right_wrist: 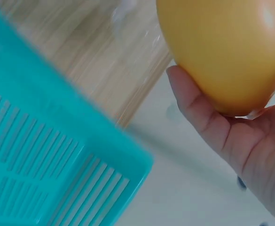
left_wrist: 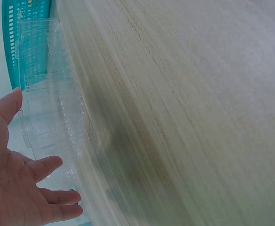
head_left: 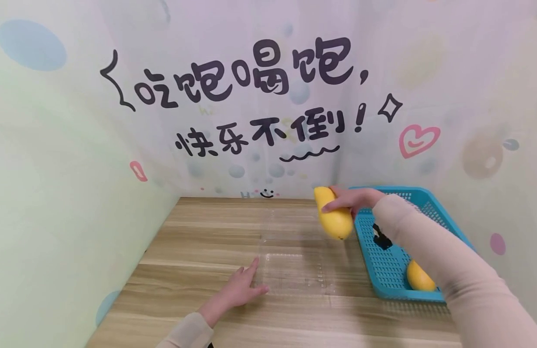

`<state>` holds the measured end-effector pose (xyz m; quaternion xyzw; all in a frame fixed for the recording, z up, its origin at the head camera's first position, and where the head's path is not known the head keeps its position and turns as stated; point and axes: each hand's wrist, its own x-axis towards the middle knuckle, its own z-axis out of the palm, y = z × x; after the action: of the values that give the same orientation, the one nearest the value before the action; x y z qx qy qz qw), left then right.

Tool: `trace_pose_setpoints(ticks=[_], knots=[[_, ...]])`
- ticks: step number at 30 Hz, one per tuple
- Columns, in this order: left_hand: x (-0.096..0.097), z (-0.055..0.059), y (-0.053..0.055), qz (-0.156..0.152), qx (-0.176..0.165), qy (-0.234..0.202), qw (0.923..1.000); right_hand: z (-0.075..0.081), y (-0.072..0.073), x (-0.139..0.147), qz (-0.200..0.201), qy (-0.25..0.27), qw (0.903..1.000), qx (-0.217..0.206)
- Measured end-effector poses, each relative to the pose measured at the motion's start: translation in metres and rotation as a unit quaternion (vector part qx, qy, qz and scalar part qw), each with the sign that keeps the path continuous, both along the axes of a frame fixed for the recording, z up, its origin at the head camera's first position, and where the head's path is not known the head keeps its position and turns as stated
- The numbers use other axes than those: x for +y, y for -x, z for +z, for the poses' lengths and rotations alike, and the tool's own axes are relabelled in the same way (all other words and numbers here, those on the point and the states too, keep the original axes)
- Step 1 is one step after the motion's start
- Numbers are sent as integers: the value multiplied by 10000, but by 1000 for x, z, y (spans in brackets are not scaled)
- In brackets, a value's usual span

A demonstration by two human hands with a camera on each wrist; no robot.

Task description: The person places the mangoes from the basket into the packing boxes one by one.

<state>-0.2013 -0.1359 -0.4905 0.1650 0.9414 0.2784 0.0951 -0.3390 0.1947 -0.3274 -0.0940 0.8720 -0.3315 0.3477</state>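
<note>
Pale walls (head_left: 55, 135) carry two lines of black lettering (head_left: 268, 131) and one pink heart (head_left: 416, 143); below them spreads one wood-grain bench (head_left: 186, 251). On it stand two containers: one clear plastic box (head_left: 290, 270) and, at its three o'clock, one blue basket (head_left: 390, 266). Two yellow mangoes are in view. One, the held mango (head_left: 336, 224), is raised at the box's one to two o'clock, clasped by the right hand (head_left: 352, 199); the other, the loose mango (head_left: 419, 278), lies in the basket at its five o'clock. One left hand (head_left: 240, 290), at the box's eight o'clock, is empty, fingers spread wide; whether it touches the box I cannot tell.
</note>
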Motion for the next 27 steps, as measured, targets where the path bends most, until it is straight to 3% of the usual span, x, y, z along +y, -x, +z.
trace_pose_setpoints(ticks=[10, 15, 27], knots=[[-1, -1, 0, -38, -34, -62, 10000, -18, -10, -56, 119, 34, 9996, 263], [-3, -1, 1, -152, -45, -144, 9998, -38, -15, -75, 255, 154, 9990, 344], [-2, 1, 1, -66, -18, -99, 9999, -86, -37, -110, 405, 164, 9971, 631]])
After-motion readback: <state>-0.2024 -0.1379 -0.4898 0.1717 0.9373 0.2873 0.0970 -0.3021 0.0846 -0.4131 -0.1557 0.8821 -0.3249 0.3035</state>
